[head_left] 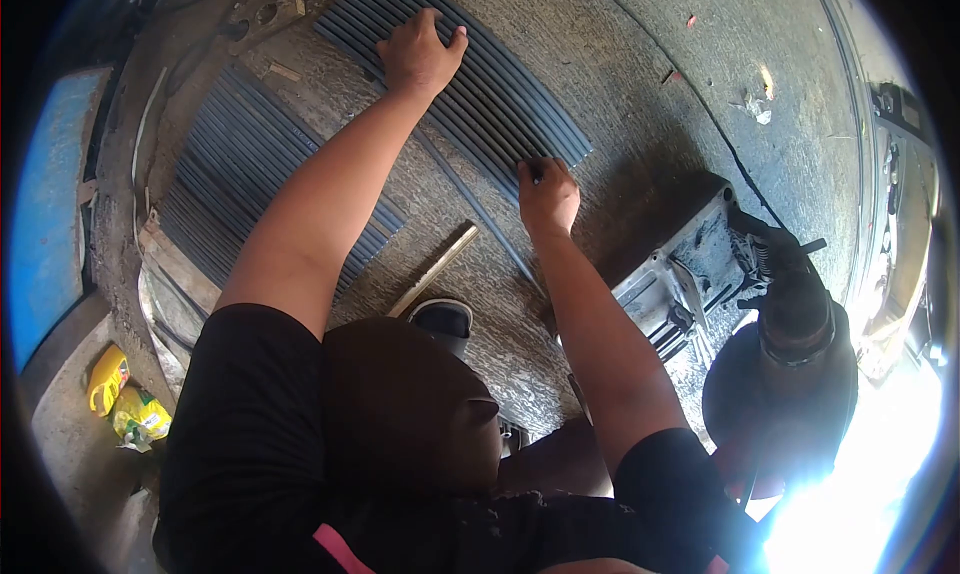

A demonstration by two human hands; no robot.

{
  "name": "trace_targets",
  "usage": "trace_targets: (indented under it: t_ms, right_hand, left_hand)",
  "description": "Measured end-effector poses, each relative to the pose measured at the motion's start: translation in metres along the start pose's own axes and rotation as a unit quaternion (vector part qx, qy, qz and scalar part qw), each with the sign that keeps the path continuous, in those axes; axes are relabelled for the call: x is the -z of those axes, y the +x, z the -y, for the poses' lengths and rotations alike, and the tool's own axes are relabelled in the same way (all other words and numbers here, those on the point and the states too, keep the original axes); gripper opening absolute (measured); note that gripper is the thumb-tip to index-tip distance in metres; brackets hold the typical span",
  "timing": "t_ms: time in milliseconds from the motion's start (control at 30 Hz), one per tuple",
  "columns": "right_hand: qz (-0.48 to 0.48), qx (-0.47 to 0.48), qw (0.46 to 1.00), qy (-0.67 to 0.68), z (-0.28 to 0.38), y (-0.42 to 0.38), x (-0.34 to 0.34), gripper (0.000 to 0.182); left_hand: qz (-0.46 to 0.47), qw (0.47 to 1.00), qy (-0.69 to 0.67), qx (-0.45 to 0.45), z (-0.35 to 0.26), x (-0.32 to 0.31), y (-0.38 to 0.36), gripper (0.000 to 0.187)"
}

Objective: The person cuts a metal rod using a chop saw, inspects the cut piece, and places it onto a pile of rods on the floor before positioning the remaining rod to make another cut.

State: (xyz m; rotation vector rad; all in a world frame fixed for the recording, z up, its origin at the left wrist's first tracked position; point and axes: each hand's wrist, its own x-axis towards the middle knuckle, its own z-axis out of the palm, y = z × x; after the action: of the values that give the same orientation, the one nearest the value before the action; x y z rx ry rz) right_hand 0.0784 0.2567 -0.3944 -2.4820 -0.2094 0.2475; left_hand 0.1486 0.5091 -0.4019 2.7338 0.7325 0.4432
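A row of long dark metal rods [480, 84] lies side by side on the concrete ground. Over its upper part, my left hand [423, 56] rests with thumb and forefinger apart, touching the rods. At the near end, my right hand [549, 196] has its fingers curled down around rod ends; exactly how many rods it grips is hidden. One single rod [470, 189] lies apart, between this row and a second row of similar rods [250, 154] on the left. My left forearm covers part of that second row.
A grey cut-off machine [670, 264] with a dark motor stands at the right. A brass-coloured bar [435, 269] lies near my shoe [442, 319]. Yellow packets [125, 399] sit at lower left, below a blue panel [50, 194]. A black cable [690, 79] crosses the ground.
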Motion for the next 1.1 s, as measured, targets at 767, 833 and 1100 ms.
trace_targets:
  t_ms: [767, 833, 1100]
  right_hand:
    - [-0.047, 0.0, 0.997, -0.055, -0.015, 0.025, 0.012, 0.012]
    - [-0.061, 0.075, 0.993, -0.065, -0.019, 0.024, 0.01, 0.009]
    - [-0.04, 0.147, 0.984, -0.09, -0.017, 0.024, 0.014, 0.007]
  left_hand:
    - [-0.014, 0.992, 0.099, -0.072, 0.0, -0.005, -0.01, 0.039]
    - [-0.016, 0.993, 0.097, -0.072, -0.002, -0.003, -0.009, 0.039]
    - [0.0, 0.994, 0.091, -0.068, -0.002, -0.003, -0.008, 0.04]
